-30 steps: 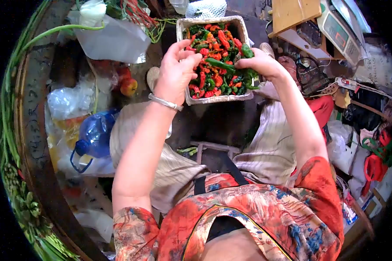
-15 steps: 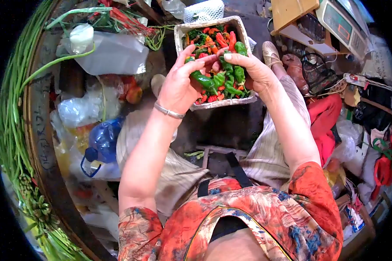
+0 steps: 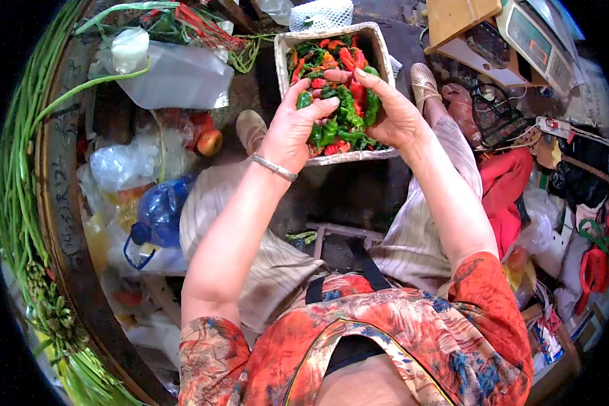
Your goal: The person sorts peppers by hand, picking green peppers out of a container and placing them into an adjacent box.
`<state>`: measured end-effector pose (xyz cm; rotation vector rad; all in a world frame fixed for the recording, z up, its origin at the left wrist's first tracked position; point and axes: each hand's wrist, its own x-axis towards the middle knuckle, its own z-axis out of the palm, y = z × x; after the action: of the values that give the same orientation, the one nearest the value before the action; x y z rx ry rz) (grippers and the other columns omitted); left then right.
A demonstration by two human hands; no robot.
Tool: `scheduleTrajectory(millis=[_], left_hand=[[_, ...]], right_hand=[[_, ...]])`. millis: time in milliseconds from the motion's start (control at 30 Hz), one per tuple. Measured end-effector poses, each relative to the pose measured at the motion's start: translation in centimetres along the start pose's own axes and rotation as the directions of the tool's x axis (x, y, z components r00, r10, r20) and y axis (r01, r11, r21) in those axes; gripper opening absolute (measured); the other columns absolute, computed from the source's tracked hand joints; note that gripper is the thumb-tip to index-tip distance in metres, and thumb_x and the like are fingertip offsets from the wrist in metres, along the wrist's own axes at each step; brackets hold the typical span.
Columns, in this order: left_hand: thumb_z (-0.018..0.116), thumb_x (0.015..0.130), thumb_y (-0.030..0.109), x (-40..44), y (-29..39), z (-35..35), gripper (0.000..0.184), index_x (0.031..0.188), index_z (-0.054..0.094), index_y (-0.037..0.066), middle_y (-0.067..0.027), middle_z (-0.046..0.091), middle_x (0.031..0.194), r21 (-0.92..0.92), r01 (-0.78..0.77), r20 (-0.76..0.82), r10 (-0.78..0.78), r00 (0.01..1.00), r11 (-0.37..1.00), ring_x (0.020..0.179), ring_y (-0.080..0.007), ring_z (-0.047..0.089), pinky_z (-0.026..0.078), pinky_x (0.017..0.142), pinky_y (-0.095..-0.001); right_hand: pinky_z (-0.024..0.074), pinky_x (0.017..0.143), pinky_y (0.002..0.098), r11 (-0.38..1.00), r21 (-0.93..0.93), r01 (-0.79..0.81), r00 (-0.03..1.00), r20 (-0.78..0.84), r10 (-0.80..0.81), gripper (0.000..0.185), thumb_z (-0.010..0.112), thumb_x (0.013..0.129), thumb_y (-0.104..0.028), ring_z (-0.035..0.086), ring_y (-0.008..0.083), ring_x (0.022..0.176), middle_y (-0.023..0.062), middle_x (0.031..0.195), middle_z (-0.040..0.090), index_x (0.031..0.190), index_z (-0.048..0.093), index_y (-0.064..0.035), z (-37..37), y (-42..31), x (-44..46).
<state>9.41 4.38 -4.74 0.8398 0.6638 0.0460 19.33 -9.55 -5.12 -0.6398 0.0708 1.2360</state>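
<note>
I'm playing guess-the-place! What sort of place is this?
Probably a vegetable seller's stall. There's a basket of red and green peppers, a pile of long green stalks down the picture's left side, and what looks like a weighing scale at the upper right.

Two hands, one white basket, two shoes, one bracelet and many peppers show.

We've got bright light overall, src out of view, w/ both forearms a bit washed out. Glare hits the plastic sheet at 10–11 o'clock; deep shadow sits below the basket. Fisheye bends the dark rim at 9 o'clock, corners go black, detail's soft nr edges.
</note>
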Motion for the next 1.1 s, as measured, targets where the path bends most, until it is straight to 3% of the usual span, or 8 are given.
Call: scheduleTrajectory(millis=[233,333,600,700,767,867,1000,1100], left_hand=[[0.069,0.075,-0.003,-0.4,0.3,0.2,0.064,0.134,0.044,0.004,-0.0056,0.061,0.103,0.332,-0.188,-0.051,0.217,0.975,0.924,0.092,-0.0142,0.06,0.05,0.082,-0.0272],[0.064,0.075,-0.006,-0.2,0.3,0.2,0.062,0.132,0.042,-0.001,-0.0082,0.062,0.104,0.26,-0.183,-0.039,0.199,0.979,0.948,0.088,-0.0143,0.06,0.05,0.081,-0.0266],[0.062,0.075,-0.005,-0.3,0.2,0.3,0.057,0.129,0.045,-0.003,-0.0092,0.063,0.103,0.153,-0.097,-0.057,0.107,0.993,0.983,0.081,-0.0146,0.06,0.05,0.08,-0.0274],[0.063,0.075,-0.003,0.2,-0.3,-0.4,0.053,0.126,0.05,-0.002,-0.0073,0.063,0.101,0.369,-0.147,-0.11,0.201,0.973,0.918,0.083,-0.013,0.059,0.05,0.078,-0.0258],[0.064,0.074,-0.002,0.3,0.1,-0.6,0.049,0.122,0.055,0.0,-0.0053,0.062,0.099,0.689,-0.375,-0.008,0.524,0.852,0.62,0.082,-0.0106,0.058,0.049,0.075,-0.0237],[0.063,0.074,-0.002,-0.4,1.0,0.4,0.048,0.121,0.056,0.0,-0.0045,0.061,0.1,0.593,-0.35,-0.019,0.448,0.894,0.725,0.082,-0.0091,0.057,0.049,0.074,-0.0224],[0.061,0.076,-0.001,0.1,1.4,-0.3,0.046,0.121,0.056,0.001,-0.0038,0.061,0.096,0.51,-0.33,-0.027,0.398,0.917,0.795,0.078,-0.0083,0.057,0.049,0.071,-0.0225],[0.059,0.078,0.0,0.1,2.6,-1.1,0.041,0.118,0.058,0.003,-0.0012,0.061,0.087,0.349,-0.289,-0.002,0.309,0.951,0.891,0.069,-0.0053,0.054,0.048,0.064,-0.0207]], right_hand=[[0.0516,0.09,0.0358,1.0,0.013,0.001,0.999,0.041,-0.002,0.034,0.057,0.087,-0.012,0.064,0.0206,0.098,0.0116,0.11,0.064,0.119,0.058,-0.0015,0.3,0.4,0.0],[0.0519,0.086,0.0326,0.99,-0.126,0.068,0.99,-0.118,-0.083,0.023,0.062,0.082,-0.006,0.064,0.0186,0.091,0.0081,0.099,0.065,0.104,0.062,-0.0007,0.2,0.8,0.2],[0.0504,0.08,0.0284,0.97,-0.227,0.087,0.974,-0.187,-0.131,0.012,0.064,0.081,-0.007,0.063,0.0143,0.084,0.0039,0.09,0.066,0.093,0.063,-0.0036,0.0,1.3,0.3],[0.0517,0.077,0.0289,0.963,-0.262,0.062,0.969,-0.215,-0.121,0.013,0.064,0.082,-0.01,0.063,0.0146,0.083,0.0044,0.09,0.066,0.093,0.063,-0.0037,0.5,1.1,0.0],[0.0535,0.074,0.0298,0.955,-0.292,0.045,0.965,-0.235,-0.117,0.014,0.064,0.083,-0.012,0.064,0.0154,0.082,0.0048,0.09,0.066,0.094,0.063,-0.0037,1.0,0.6,-0.4],[0.0569,0.054,0.0337,0.986,-0.15,-0.074,0.974,-0.221,0.04,0.019,0.064,0.085,-0.015,0.065,0.0199,0.078,0.0053,0.09,0.066,0.101,0.061,-0.004,2.0,0.2,-0.9],[0.0562,0.056,0.0321,0.994,-0.089,-0.057,0.971,-0.236,0.034,0.02,0.062,0.086,-0.013,0.065,0.0183,0.078,0.0069,0.091,0.066,0.103,0.059,-0.004,1.3,0.4,-0.6],[0.0558,0.059,0.0312,0.988,-0.154,-0.023,0.995,-0.095,0.008,0.021,0.061,0.087,-0.012,0.065,0.0175,0.079,0.0091,0.091,0.066,0.106,0.057,-0.0037,-0.7,0.2,-0.1]])
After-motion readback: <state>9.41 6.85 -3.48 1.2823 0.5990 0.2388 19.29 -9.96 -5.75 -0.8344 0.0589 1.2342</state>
